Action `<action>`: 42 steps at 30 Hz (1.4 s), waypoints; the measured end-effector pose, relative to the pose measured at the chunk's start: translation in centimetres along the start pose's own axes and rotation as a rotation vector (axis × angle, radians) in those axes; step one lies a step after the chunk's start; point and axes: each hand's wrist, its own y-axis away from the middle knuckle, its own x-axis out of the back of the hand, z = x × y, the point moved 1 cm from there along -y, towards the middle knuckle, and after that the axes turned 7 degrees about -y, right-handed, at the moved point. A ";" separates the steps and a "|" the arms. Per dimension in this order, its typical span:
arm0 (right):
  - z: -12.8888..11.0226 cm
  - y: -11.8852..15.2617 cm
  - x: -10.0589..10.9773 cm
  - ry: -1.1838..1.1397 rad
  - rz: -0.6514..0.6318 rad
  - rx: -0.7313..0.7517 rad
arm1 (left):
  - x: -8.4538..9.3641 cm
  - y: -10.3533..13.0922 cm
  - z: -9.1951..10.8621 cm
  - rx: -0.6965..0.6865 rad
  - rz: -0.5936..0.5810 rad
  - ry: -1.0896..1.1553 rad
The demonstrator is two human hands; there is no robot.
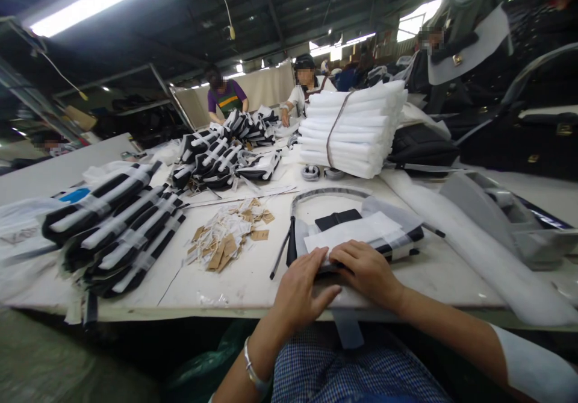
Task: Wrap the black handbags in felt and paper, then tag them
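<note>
A black bag (392, 247) lies on the table in front of me, with a white sheet (356, 232) across its top. Its wrapped strap (332, 193) arches over the far side. My left hand (300, 288) rests at the bag's near edge, its fingers stretched out and its thumb apart. Beside it, my right hand (368, 270) has its fingers bent over the near edge of the white sheet; its thumb is hidden. A black flap piece (338, 218) shows behind the sheet.
Wrapped black bags (121, 228) are piled on the left. Paper tags with strings (230, 234) lie mid-table. A tied stack of white padding (352, 126) stands behind the bag. A white foam roll (478, 258) and a grey tape dispenser (510, 216) are on the right. Two people work across the table.
</note>
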 end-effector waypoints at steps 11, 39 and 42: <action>0.1 3.5 0.8 0.052 0.068 0.261 | -2.6 0.9 -0.9 -0.081 0.133 -0.085; -2.3 1.0 3.6 -0.231 0.005 0.252 | -2.6 1.1 -0.6 -0.014 0.202 -0.138; -0.7 -1.7 3.6 -0.207 -0.007 0.120 | -2.6 1.0 -0.3 0.043 0.236 -0.129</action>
